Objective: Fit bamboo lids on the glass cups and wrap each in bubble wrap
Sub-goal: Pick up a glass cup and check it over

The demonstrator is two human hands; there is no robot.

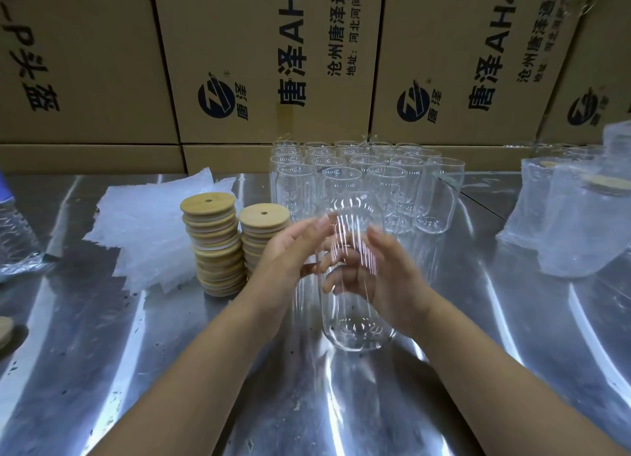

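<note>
Behind the held glass cup [355,284], on the row of cardboard boxes [85,62], black print turned sideways. Far left of the cup, cut-off characters ending in "-P". Straight behind it, a round dark logo, then "唐泽AH4" in large type, then smaller lines starting "沧州唐泽通" and "地址:河北河间". Right of the cup, the same logo and "唐泽AH4" again, with a third logo near the frame edge.

Far left of the cup, crumpled bubble wrap [17,237] and, lower down, the rim of one loose lid [5,329]. Closer in, a fanned pile of bubble wrap sheets [150,230], just beside two stacks of bamboo lids [215,247], top lids each with a small hole, the shorter stack partly hidden by the left hand.

Left hand [290,250] with fingers laid nearly straight against the cup's upper left side. Cup upright between both hands, lidless and unwrapped, base apparently at the tabletop, actual contact lost in blur. Right hand [392,274] curled round the cup's right side, fingers visible through the glass.

Just behind the cup, a tight cluster of empty glass cups [368,182], all upright. Well to the right of the cup, wrapped cups [573,223] standing in bubble wrap, a lid showing through.

Under the cup, shiny steel table [136,370], streaked with reflections and dotted with specks.
</note>
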